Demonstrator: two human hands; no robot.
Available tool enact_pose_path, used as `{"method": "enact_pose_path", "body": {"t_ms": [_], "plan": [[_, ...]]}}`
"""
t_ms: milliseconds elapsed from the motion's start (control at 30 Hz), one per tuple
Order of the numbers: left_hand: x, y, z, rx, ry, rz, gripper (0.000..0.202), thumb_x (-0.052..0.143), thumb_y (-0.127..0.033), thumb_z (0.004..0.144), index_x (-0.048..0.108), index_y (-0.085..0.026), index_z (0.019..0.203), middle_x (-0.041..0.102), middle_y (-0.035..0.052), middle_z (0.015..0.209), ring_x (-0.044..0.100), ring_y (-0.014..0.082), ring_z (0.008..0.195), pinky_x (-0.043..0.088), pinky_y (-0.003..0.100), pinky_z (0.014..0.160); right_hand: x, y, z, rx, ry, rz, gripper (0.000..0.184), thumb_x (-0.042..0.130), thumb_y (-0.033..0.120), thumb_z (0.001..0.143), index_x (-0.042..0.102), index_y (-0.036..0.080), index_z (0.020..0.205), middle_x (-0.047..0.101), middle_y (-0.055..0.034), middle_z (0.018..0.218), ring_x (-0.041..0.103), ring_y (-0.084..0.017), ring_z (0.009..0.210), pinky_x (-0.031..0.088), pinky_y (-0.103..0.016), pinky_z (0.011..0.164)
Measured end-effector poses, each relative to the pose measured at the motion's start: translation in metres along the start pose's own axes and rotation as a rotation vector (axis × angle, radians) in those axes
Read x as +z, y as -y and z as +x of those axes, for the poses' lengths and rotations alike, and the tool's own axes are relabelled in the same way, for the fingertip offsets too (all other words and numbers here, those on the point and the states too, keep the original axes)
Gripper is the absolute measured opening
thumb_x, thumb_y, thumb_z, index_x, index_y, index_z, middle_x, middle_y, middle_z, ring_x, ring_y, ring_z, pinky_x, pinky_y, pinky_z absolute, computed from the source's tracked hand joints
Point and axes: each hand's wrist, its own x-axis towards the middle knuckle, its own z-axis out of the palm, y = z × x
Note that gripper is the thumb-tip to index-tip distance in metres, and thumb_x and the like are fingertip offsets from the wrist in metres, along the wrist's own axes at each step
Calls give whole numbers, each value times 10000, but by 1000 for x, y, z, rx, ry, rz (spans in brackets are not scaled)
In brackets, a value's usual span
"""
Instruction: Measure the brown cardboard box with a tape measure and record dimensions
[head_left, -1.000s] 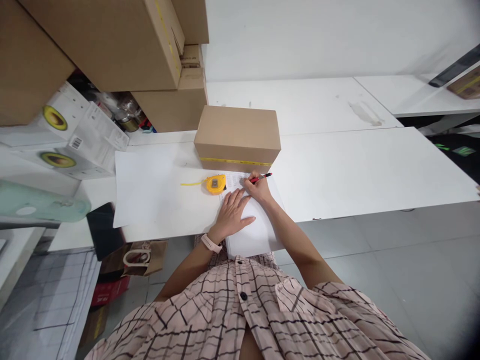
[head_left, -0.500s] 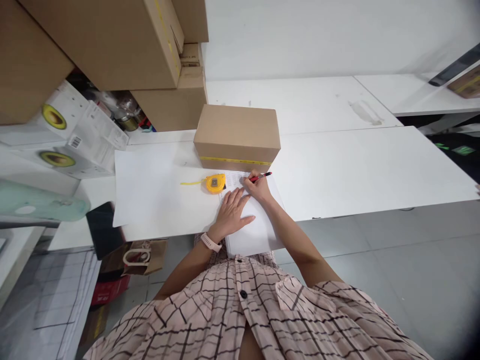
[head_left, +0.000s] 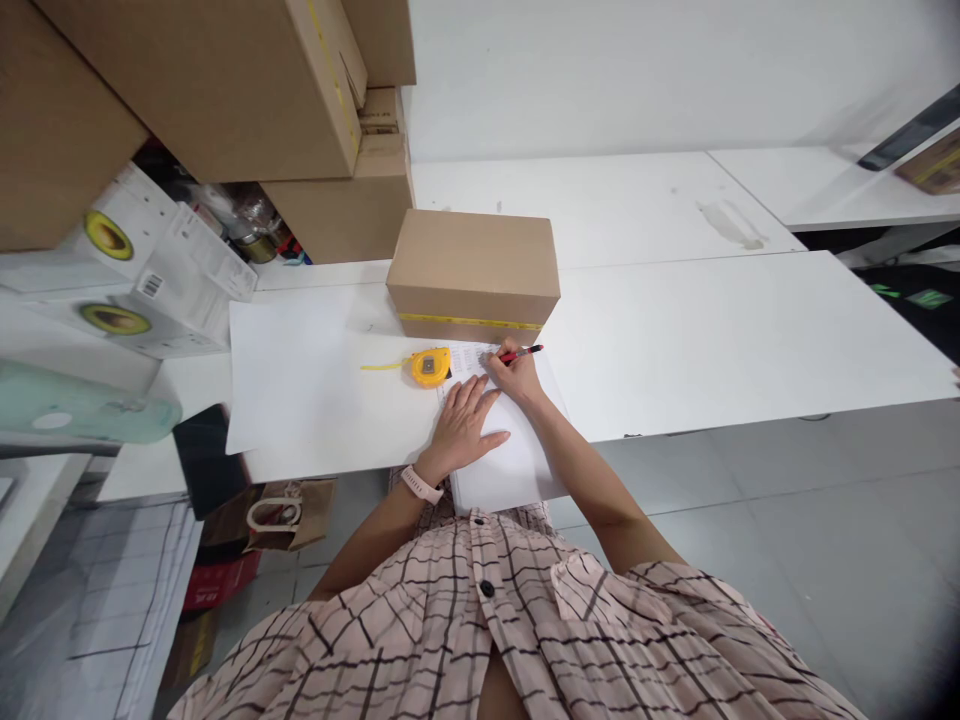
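Observation:
My left hand (head_left: 463, 425) lies flat with fingers spread on a white sheet of paper (head_left: 510, 465) at the near edge of the white table (head_left: 712, 340). My right hand (head_left: 514, 375) is closed round a red pen (head_left: 523, 352), its tip on the printed top part of the sheet. A yellow tape measure (head_left: 430, 367) sits just left of my hands, a short length of tape pulled out to the left. A closed cardboard box (head_left: 475, 272) with a yellow strip along its front stands right behind the sheet.
A large white sheet (head_left: 307, 375) covers the table's left part. Big cardboard boxes (head_left: 225, 90) and white avocado-printed boxes (head_left: 135, 270) stack at the left. A paper bag (head_left: 281, 512) and red box (head_left: 221, 580) lie on the floor below. More white tables (head_left: 817, 185) stand behind.

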Motion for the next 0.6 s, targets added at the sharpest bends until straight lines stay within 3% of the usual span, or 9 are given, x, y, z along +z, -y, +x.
{"method": "enact_pose_path", "body": {"t_ms": [600], "plan": [[0, 0, 0, 0, -3, 16, 703, 601, -547, 931, 459, -139, 1486, 365, 190, 1629, 269, 337, 1543, 176, 545, 1268, 0, -1, 2, 5, -18, -11, 213, 573, 317, 739, 400, 240, 642, 399, 52, 611, 371, -119, 602, 316, -289, 589]]}}
